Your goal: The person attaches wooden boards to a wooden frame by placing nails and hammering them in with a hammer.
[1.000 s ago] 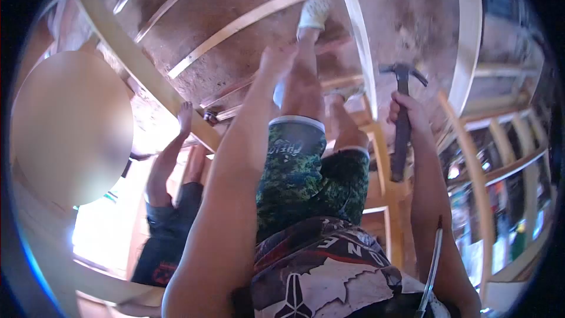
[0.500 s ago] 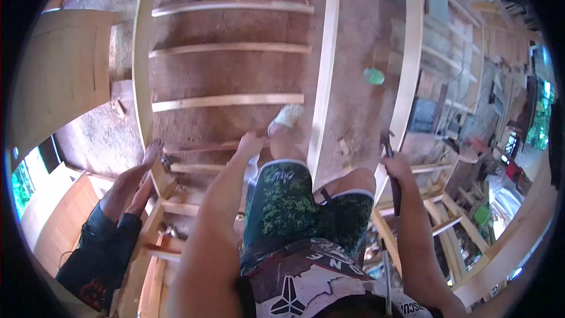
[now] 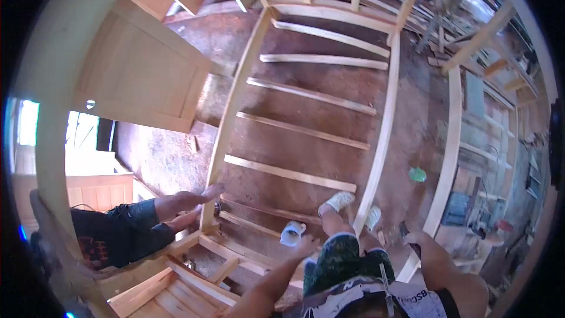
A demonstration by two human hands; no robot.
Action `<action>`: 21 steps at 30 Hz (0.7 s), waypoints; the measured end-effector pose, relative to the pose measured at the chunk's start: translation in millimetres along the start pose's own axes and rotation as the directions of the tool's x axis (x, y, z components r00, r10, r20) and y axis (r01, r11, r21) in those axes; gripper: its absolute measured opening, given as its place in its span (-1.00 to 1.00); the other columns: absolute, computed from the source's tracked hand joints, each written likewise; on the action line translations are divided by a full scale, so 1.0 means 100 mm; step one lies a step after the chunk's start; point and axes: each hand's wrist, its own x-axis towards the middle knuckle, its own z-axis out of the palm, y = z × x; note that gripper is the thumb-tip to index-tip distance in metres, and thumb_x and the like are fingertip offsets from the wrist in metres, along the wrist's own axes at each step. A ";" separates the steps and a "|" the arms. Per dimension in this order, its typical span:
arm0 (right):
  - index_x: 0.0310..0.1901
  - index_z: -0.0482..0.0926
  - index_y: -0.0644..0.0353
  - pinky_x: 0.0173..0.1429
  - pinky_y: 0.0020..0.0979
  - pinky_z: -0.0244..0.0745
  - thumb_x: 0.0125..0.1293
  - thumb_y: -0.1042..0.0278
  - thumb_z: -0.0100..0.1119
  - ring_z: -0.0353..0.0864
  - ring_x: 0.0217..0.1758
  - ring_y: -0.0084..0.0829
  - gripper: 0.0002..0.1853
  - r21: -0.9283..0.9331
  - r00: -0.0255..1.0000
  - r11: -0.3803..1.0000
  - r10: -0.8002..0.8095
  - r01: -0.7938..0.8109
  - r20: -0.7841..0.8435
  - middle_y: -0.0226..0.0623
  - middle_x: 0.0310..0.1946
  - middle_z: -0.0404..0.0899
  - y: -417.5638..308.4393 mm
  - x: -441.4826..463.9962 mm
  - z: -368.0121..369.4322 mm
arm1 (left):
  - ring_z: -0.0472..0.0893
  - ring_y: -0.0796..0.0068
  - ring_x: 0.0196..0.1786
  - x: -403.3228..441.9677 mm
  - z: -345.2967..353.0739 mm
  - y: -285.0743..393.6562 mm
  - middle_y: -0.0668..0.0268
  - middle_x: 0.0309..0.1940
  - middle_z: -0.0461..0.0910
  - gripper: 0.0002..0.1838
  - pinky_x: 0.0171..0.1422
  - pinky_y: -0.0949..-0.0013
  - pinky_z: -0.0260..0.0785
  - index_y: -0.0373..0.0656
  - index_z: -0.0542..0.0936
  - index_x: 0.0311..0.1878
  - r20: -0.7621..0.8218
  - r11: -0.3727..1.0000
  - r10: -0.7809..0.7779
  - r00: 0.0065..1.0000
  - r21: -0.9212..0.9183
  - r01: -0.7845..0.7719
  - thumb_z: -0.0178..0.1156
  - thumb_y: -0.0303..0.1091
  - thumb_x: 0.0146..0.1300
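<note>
My right hand (image 3: 419,239) is closed around the dark handle of a hammer (image 3: 404,229), beside my right thigh. Its head points up and away from me. My left hand (image 3: 307,246) hangs by my other leg with fingers loosely apart, seemingly holding nothing. Just beyond its fingertips is a white mug-like container (image 3: 292,234); whether they touch is unclear. Around my feet lies a long wooden frame, with a near rail (image 3: 385,123), a far rail (image 3: 238,100) and several slats (image 3: 288,173) between them.
A co-worker in dark clothes (image 3: 129,224) sits at left, feet against the frame's corner. Wooden panels (image 3: 141,65) stand behind. Another long rail (image 3: 450,147) runs at right, near a green object (image 3: 417,174) on the dirt floor. Frame posts (image 3: 53,112) rise close at left.
My view has swung left and up, showing the frame's far end and headboard-like part. The hammer stays in my right hand. My left hand now shows beside the white container.
</note>
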 end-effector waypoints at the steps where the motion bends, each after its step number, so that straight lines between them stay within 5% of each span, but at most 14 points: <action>1: -0.32 0.73 0.24 -0.23 -0.17 0.55 0.08 -0.04 0.36 0.69 -0.39 -0.24 -0.58 -0.128 1.000 0.991 -0.029 0.030 0.008 -0.14 -0.46 0.69 -0.31 -0.21 -0.13 | 0.60 -0.19 0.09 -0.10 0.16 -0.14 -0.23 -0.06 0.62 -0.43 0.19 -0.05 0.44 -0.36 0.66 -0.07 -0.054 0.999 -0.037 0.998 0.018 0.038 0.08 0.07 0.30; 3: -0.26 0.74 0.20 -0.23 -0.21 0.54 0.05 0.03 0.39 0.68 -0.37 -0.23 -0.62 -0.262 0.997 0.962 -0.074 0.075 0.014 -0.14 -0.40 0.70 -0.67 -0.52 -0.31 | 0.59 -0.20 0.10 -0.19 0.59 -0.53 -0.25 -0.04 0.61 -0.49 0.17 -0.06 0.45 -0.31 0.67 -0.08 0.072 0.993 -0.119 0.990 0.005 0.119 0.11 0.01 0.26; 5: -0.24 0.74 0.22 -0.24 -0.26 0.54 0.00 0.01 0.44 0.67 -0.38 -0.26 -0.57 -0.286 0.988 0.950 -0.145 0.122 -0.060 -0.16 -0.34 0.71 -0.81 -0.54 -0.40 | 0.61 -0.19 0.06 -0.20 1.27 -1.04 -0.24 -0.09 0.63 -0.52 0.15 -0.05 0.47 -0.31 0.68 -0.11 0.081 0.947 0.047 0.996 0.314 -0.070 0.13 -0.03 0.21; 7: -0.32 0.71 0.27 -0.31 -0.23 0.52 0.01 0.06 0.45 0.64 -0.43 -0.29 -0.61 0.060 0.991 0.991 -0.118 0.121 -0.058 -0.17 -0.40 0.68 -0.90 -0.64 -0.49 | 0.63 -0.19 0.03 -0.49 1.30 -1.03 -0.24 -0.10 0.64 -0.51 0.16 -0.04 0.46 -0.34 0.68 -0.11 0.100 0.950 0.075 0.992 0.296 -0.102 0.13 -0.04 0.20; 9: -0.36 0.67 0.28 -0.35 -0.23 0.50 0.02 0.10 0.45 0.62 -0.46 -0.30 -0.64 0.144 0.996 0.987 -0.063 0.073 -0.070 -0.19 -0.46 0.64 -0.87 -0.41 -0.52 | 0.64 -0.18 0.01 -0.78 1.34 -0.98 -0.24 -0.11 0.64 -0.50 0.16 -0.03 0.46 -0.37 0.68 -0.11 0.134 0.953 0.122 0.983 0.260 -0.154 0.13 -0.04 0.19; 10: -0.40 0.64 0.28 -0.39 -0.23 0.48 0.03 0.14 0.45 0.60 -0.49 -0.32 -0.66 0.247 0.996 0.968 -0.013 0.035 -0.089 -0.22 -0.52 0.60 -0.83 -0.30 -0.57 | 0.65 -0.17 -0.01 -0.86 1.26 -0.97 -0.22 -0.11 0.65 -0.47 0.14 -0.01 0.47 -0.39 0.67 -0.11 0.056 0.995 -0.087 0.995 -0.034 0.089 0.12 -0.02 0.21; 11: -0.40 0.64 0.28 -0.39 -0.23 0.48 0.03 0.14 0.45 0.60 -0.49 -0.32 -0.66 0.244 0.995 0.969 0.001 0.025 -0.105 -0.22 -0.52 0.60 -0.80 -0.31 -0.60 | 0.66 -0.16 -0.02 -0.91 1.19 -1.02 -0.21 -0.12 0.65 -0.45 0.12 0.01 0.47 -0.41 0.66 -0.10 0.051 0.892 -0.303 0.952 -0.336 0.302 0.12 0.01 0.23; 13: -0.40 0.65 0.28 -0.44 -0.13 0.46 0.15 0.25 0.27 0.60 -0.55 -0.21 -0.77 -0.239 0.969 0.950 -0.229 0.202 -0.095 -0.16 -0.57 0.59 -0.85 -0.44 -0.75 | 0.66 -0.13 -0.03 -0.86 1.09 -1.23 -0.17 -0.13 0.67 -0.42 0.11 0.02 0.47 -0.40 0.66 -0.11 0.138 0.870 -0.298 0.944 -0.367 0.329 0.11 0.05 0.24; 15: -0.41 0.63 0.27 -0.46 -0.12 0.45 0.16 0.25 0.24 0.59 -0.56 -0.21 -0.78 -0.130 0.978 0.982 -0.158 0.140 -0.134 -0.17 -0.59 0.57 -0.88 -0.73 -0.81 | 0.69 -0.01 -0.09 -0.63 1.22 -1.80 -0.07 -0.21 0.70 -0.34 0.09 0.05 0.47 -0.40 0.67 -0.13 0.228 0.857 -0.268 0.936 -0.387 0.340 0.11 0.18 0.25; 16: -0.42 0.61 0.26 -0.48 -0.11 0.44 0.16 0.25 0.21 0.57 -0.58 -0.21 -0.78 -0.014 0.984 0.995 -0.102 0.101 -0.147 -0.18 -0.61 0.55 -0.91 -0.88 -0.85 | 0.68 0.04 0.00 -0.64 0.96 -1.84 -0.11 -0.12 0.68 -0.30 0.15 0.08 0.46 -0.40 0.65 -0.06 0.102 0.942 -0.245 0.964 -0.212 0.262 0.15 0.21 0.21; 17: -0.42 0.61 0.26 -0.48 -0.11 0.44 0.16 0.25 0.21 0.57 -0.58 -0.21 -0.78 -0.014 0.979 0.995 -0.100 0.099 -0.176 -0.18 -0.61 0.55 -0.94 -1.04 -0.89 | 0.60 -0.01 0.16 -0.27 0.72 -2.00 -0.15 0.08 0.60 -0.25 0.26 0.08 0.42 -0.37 0.59 0.09 0.317 0.995 -0.005 0.948 0.098 -0.027 0.16 0.24 0.21; 18: -0.44 0.60 0.24 -0.48 -0.12 0.43 0.18 0.24 0.17 0.56 -0.58 -0.23 -0.78 0.088 0.987 0.996 -0.006 0.020 -0.158 -0.19 -0.61 0.55 -0.95 -1.21 -0.88 | 0.56 -0.02 0.23 -0.23 0.75 -2.15 -0.13 0.14 0.57 -0.27 0.30 0.05 0.39 -0.31 0.60 0.11 0.015 0.959 -0.280 0.960 0.049 0.279 0.18 0.24 0.19; 21: -0.50 0.57 0.14 -0.52 -0.22 0.39 0.19 0.23 0.11 0.52 -0.61 -0.30 -0.79 0.239 0.990 0.971 0.026 0.008 -0.137 -0.20 -0.59 0.55 -0.94 -1.43 -0.89 | 0.60 -0.02 0.16 -0.04 -0.27 -2.05 -0.10 0.05 0.62 -0.34 0.22 0.06 0.42 -0.30 0.64 0.05 0.009 0.969 -0.239 0.971 -0.070 0.239 0.18 0.18 0.20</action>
